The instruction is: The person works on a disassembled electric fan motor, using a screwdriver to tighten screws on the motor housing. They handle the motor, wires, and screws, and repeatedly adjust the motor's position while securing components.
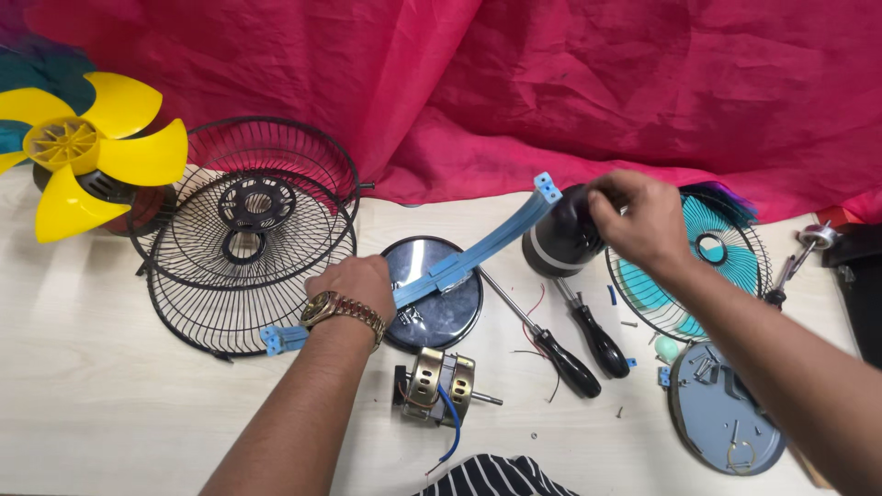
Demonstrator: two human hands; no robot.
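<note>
Left hand (356,283) grips blue strip (478,253); right hand (640,220) clasps black housing (562,235).

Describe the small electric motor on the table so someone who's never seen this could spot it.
Start at the round dark base plate in the table's middle, beside the left hand. Just below it lies the motor: brass-coloured metal, with a blue wire and a short shaft pointing right toward two black-handled screwdrivers.
</note>
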